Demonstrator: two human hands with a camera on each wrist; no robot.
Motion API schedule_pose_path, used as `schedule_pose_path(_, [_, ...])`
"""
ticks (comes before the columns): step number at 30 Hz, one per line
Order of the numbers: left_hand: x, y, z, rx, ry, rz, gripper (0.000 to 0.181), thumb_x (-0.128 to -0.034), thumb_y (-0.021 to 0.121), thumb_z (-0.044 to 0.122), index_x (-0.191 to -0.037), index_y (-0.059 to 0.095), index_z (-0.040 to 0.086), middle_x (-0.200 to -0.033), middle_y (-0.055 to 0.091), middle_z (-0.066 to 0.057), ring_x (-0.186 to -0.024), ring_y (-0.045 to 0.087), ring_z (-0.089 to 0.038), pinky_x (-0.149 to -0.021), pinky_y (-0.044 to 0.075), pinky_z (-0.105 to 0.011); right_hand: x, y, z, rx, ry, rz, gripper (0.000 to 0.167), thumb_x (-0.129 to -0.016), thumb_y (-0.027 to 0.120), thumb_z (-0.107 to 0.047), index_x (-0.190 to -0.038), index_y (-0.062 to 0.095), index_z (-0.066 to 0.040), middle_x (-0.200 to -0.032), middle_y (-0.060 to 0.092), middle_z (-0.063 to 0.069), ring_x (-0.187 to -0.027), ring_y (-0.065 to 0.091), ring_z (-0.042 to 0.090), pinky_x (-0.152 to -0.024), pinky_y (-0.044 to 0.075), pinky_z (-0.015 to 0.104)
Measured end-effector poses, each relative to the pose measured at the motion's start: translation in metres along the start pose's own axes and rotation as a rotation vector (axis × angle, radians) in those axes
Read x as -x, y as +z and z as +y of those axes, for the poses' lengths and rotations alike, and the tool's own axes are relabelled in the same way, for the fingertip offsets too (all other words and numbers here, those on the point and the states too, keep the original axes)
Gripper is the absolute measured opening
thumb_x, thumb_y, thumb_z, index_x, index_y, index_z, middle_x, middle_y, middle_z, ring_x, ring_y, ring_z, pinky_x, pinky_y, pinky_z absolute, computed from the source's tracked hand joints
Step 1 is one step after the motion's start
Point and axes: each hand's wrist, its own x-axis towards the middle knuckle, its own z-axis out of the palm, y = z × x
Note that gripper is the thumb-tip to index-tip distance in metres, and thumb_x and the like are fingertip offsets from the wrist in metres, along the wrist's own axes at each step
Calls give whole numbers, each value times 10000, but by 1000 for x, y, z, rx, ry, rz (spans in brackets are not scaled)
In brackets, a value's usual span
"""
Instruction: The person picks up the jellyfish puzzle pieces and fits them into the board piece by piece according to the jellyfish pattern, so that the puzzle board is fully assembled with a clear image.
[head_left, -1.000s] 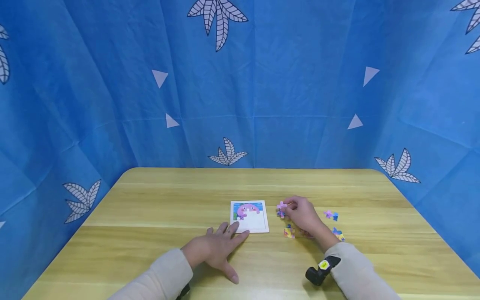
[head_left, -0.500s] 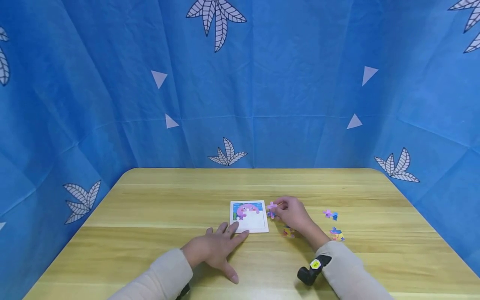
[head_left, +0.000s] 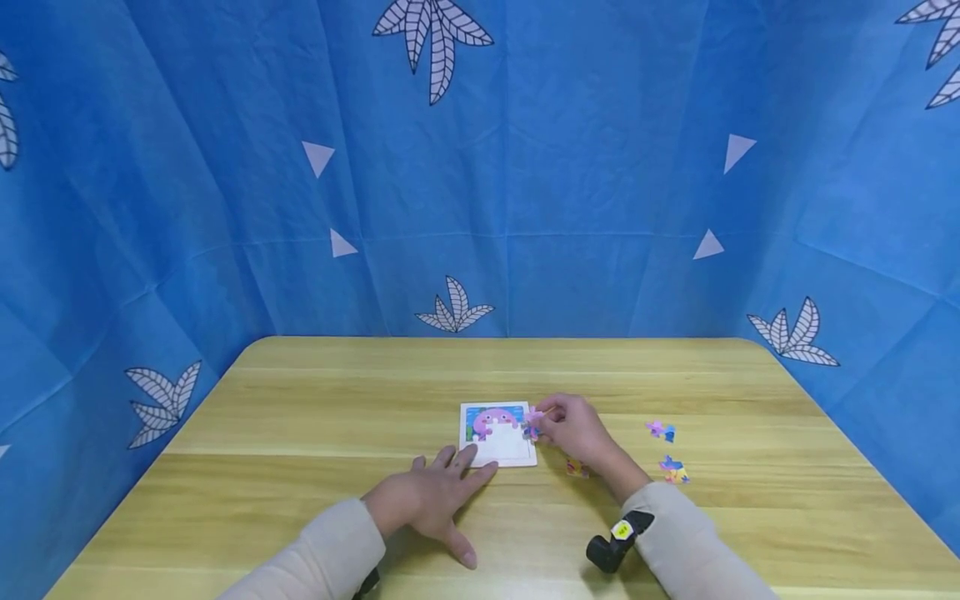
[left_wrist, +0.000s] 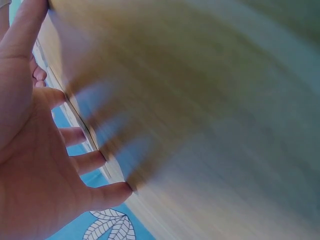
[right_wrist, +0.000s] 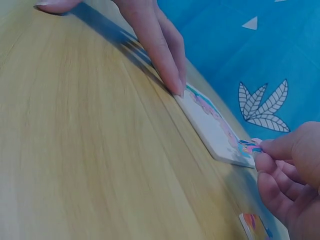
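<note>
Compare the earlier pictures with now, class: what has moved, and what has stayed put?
The right hand moved left, carrying its pinched puzzle piece to the right edge of the puzzle board. Nothing was newly grasped or released. Unchanged: the left hand at the board's near edge, and the loose pieces farther right.

The person's bare left hand (head_left: 435, 496) lies palm down, straight fingers fanned forward, thumb splayed aside; the bare right hand (head_left: 573, 429) pinches between thumb and fingertips, remaining fingers curled. Both beige-sleeved forearms (head_left: 693, 546) angle inward.
</note>
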Motion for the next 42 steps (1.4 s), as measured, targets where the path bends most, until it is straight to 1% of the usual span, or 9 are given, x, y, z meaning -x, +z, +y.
schedule_pose_path(7, [0,-2,-1,2,-4,-26,1143,-601,645,756,-1517,108,335,-1582,125,-96,-1419,170,-383,-1037,272,-650,-1,6,-7,-22,0,-21,177,-860,666,-54,-1024,643,9,-733,632,83,-622,634,164,-588,546,283])
schedule_pose_path(10, [-1,-3,-1,9,-9,-38,1136,-607,640,757,-1517,103,339,-1584,118,-88,-1423,163,-375,-1044,266,-645,-2,11,-8,-18,-8,-26,171,-858,666,-49,-1014,640,17,-720,624,83,-601,620,150,-564,539,278])
schedule_pose_path(12, [-1,-2,-1,14,-13,-42,1135,-607,638,757,-1517,101,342,-1586,112,-84,-1425,158,-370,-1051,259,-641,-4,15,-9,1,-6,-24,159,-859,669,-65,-1000,643,5,-708,612,74,-582,601,140,-540,521,270])
schedule_pose_path(17, [-2,-1,-1,16,-10,-39,1139,-605,636,763,-1517,98,342,-1587,108,-85,-1427,154,-366,-1059,251,-634,-5,21,-12,43,18,-27,147,-854,690,-118,-971,647,-40,-713,590,60,-586,571,134,-521,476,253])
schedule_pose_path(20, [-2,-1,-1,14,-7,-35,1139,-605,633,767,-1517,99,343,-1586,111,-87,-1426,155,-366,-1056,254,-636,-5,24,-14,37,30,-31,151,-850,698,-122,-968,644,-45,-728,593,66,-600,592,136,-528,476,252])
schedule_pose_path(24, [-1,-1,0,8,-9,-32,1136,-605,632,769,-1517,105,341,-1585,119,-86,-1425,160,-368,-1052,259,-639,-6,28,-16,31,5,-39,136,-847,694,-97,-952,640,-29,-729,601,73,-590,603,137,-528,495,257])
schedule_pose_path(29, [0,-1,0,8,-10,-29,1138,-603,639,763,-1517,115,333,-1582,130,-90,-1422,169,-372,-1047,260,-644,-8,34,-17,60,-23,-51,125,-850,686,-96,-931,633,-17,-726,613,67,-580,604,127,-529,510,257])
schedule_pose_path(36, [-2,2,-1,-16,-9,-11,1154,-590,630,781,-1518,110,333,-1584,123,-92,-1422,170,-370,-1048,268,-636,-12,41,-20,45,18,-54,154,-844,697,-109,-936,624,-9,-756,629,75,-587,624,122,-557,540,251])
schedule_pose_path(42, [-2,1,-1,-21,-5,-11,1151,-590,632,782,-1517,116,335,-1581,133,-94,-1418,180,-374,-1036,280,-643,-14,44,-20,68,27,-33,135,-840,696,-105,-908,620,-16,-739,631,65,-564,617,113,-538,523,243])
